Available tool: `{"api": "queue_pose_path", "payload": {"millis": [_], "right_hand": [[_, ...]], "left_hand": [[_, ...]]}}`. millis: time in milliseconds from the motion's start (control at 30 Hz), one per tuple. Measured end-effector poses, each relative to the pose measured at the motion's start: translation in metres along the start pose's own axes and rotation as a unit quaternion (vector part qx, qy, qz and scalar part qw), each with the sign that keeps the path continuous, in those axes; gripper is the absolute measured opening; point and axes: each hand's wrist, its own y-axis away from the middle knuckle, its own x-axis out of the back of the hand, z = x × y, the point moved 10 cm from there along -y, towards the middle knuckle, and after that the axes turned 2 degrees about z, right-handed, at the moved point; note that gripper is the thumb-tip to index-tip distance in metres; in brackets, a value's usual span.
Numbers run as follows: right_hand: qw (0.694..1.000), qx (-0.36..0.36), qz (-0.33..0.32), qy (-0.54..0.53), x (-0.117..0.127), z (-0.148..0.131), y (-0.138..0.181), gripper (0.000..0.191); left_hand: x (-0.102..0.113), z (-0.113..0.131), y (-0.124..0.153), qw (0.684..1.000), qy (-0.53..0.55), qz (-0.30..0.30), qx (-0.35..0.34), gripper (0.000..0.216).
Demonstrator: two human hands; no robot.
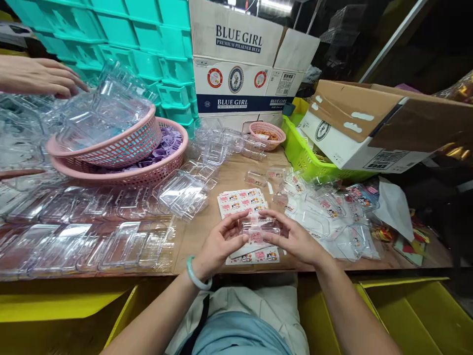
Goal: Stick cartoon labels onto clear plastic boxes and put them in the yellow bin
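Between my two hands is a small clear plastic case [271, 228], with a pink print or sticker showing on or through it. My left hand [225, 239], with a pale bangle at the wrist, grips its left side between thumb and fingers. At the other end my right hand [293, 237] pinches it the same way. Right beneath lie sheets of cat stickers [242, 199] on the brown tabletop. Just beyond the right hand, clear cases with stickers [330, 207] are heaped together.
Rows of clear plastic cases [92, 246] cover the left side. Stacked pink baskets [173, 165] hold clear and purple pieces. Another person's hand [48, 76] reaches in at upper left. Behind stand teal crates [144, 59], a beer carton [236, 59] and a green basket [299, 148].
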Motion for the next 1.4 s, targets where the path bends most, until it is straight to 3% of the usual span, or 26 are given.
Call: {"api": "queue_pose_path", "payload": {"millis": [33,100,167,267,400,500,600,700,767,833,900,967,1100,1233,1300,1400], "right_hand": [[1.000,0.004,-0.008,0.001,0.009,0.000,-0.005,0.050],[0.996,0.008,0.063,0.069,0.046,0.004,-0.024,0.056],[0.965,0.010,0.193,0.178,0.093,0.009,-0.047,0.062],[0.902,0.016,0.300,0.311,0.132,0.016,-0.091,0.062],[0.859,-0.030,0.313,0.404,0.144,0.042,-0.149,0.054],[0.858,-0.082,0.297,0.411,0.154,0.062,-0.176,0.049],[0.865,-0.083,0.283,0.406,0.159,0.060,-0.185,0.044],[0.873,-0.004,0.279,0.401,0.135,0.029,-0.162,0.046],[0.895,0.112,0.240,0.358,0.086,-0.003,-0.125,0.046],[0.926,0.215,0.118,0.286,0.014,-0.024,-0.078,0.053],[0.929,0.252,0.037,0.269,-0.046,-0.028,-0.032,0.065],[0.925,0.252,0.036,0.281,-0.075,-0.021,-0.003,0.052],[0.923,0.248,0.108,0.274,-0.069,-0.005,0.014,0.048],[0.952,0.219,0.086,0.194,-0.063,-0.002,0.010,0.044],[0.970,0.182,0.091,0.137,-0.062,-0.002,0.007,0.046],[0.980,0.144,0.115,0.074,-0.063,-0.001,0.001,0.034]], "left_hand": [[0.006,0.002,-0.001,1.000,-0.021,0.008,-0.002,0.053],[0.030,0.006,-0.003,0.990,-0.111,0.078,-0.024,0.051],[0.056,0.015,-0.002,0.952,-0.248,0.165,-0.072,0.050],[0.066,0.015,-0.003,0.879,-0.415,0.202,-0.120,0.060],[0.063,0.005,-0.013,0.833,-0.494,0.209,-0.135,0.077],[0.061,0.007,-0.019,0.844,-0.462,0.217,-0.164,0.069],[0.071,0.007,-0.020,0.863,-0.409,0.248,-0.162,0.059],[0.084,-0.004,-0.021,0.906,-0.311,0.263,-0.117,0.052],[0.085,-0.016,-0.024,0.945,-0.199,0.249,-0.076,0.051],[0.082,-0.026,-0.026,0.967,-0.093,0.236,-0.035,0.055],[0.076,-0.032,-0.024,0.973,-0.019,0.228,-0.002,0.060],[0.071,-0.033,-0.017,0.974,0.028,0.224,0.018,0.061],[0.062,-0.035,0.004,0.979,0.024,0.193,0.060,0.042],[0.052,-0.048,0.018,0.985,-0.008,0.129,0.114,0.032],[0.051,-0.049,0.018,0.987,-0.013,0.125,0.103,0.030],[0.044,-0.041,0.014,0.992,-0.051,0.092,0.064,0.026]]}}
